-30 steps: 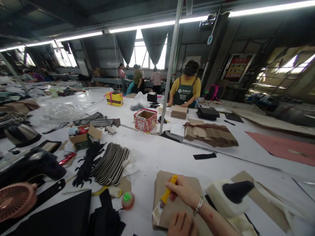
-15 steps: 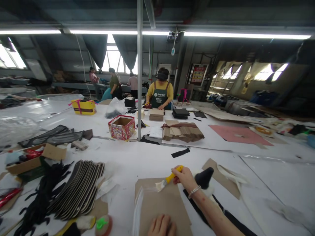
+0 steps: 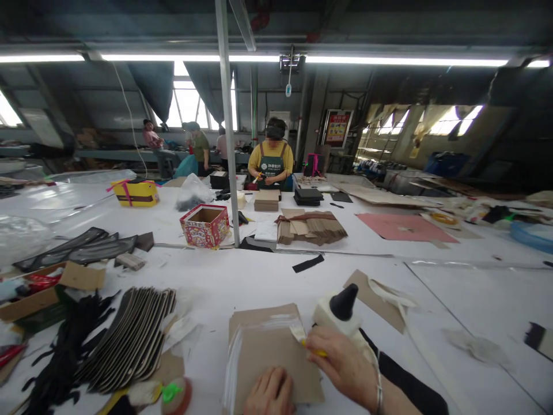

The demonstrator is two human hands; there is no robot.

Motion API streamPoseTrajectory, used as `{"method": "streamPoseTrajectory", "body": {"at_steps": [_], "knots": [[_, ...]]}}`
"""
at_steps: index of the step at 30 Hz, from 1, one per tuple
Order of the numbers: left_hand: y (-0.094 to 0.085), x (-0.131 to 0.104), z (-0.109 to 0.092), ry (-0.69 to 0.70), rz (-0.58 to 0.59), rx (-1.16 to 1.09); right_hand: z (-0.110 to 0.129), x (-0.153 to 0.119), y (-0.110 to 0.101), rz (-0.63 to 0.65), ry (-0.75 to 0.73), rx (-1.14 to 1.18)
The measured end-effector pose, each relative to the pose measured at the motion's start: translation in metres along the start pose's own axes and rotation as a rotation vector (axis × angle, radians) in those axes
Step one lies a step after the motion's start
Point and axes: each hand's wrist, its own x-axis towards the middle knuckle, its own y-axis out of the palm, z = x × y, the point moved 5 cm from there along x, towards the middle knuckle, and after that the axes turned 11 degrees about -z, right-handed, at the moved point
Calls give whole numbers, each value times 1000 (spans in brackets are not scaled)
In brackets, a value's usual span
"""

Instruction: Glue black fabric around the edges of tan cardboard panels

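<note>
My right hand [image 3: 341,363] is closed around the yellow handle of a brush [image 3: 320,351]. Its pale bristles touch a brown-grey board [image 3: 276,351] near the upper right edge. White wet streaks run along the board's left side and top. My left hand [image 3: 268,393] lies on the lower part of the board, fingers laid flat on it. Another board edge shows beneath the top one. Just beyond my right hand is a white bottle [image 3: 330,314] with a black cone-shaped cap, partly hidden by that hand.
Stacked dark curved strips [image 3: 129,337] and black straps [image 3: 64,351] lie to the left. A red patterned box [image 3: 205,226] stands by a metal post [image 3: 228,127]. Across the table, a person in an apron [image 3: 271,164] works near stacked brown pieces [image 3: 311,226]. Black strips lie at right.
The brush has gone from the board's top middle to its right edge, leaving a white streak along the top. My left hand stays on the board. The view has shifted slightly right.
</note>
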Motion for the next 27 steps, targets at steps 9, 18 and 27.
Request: {"method": "streamPoseTrajectory", "body": {"at_steps": [9,18,27], "knots": [[5,-7,0,-93,129,-57,18,-48,-17,72,117,159],[-16,30,-12,8,458,-22,-31,-131,-70,-568,720,429],[-50,67,-10,109,376,56,-25,-195,-54,-400,752,200]]}}
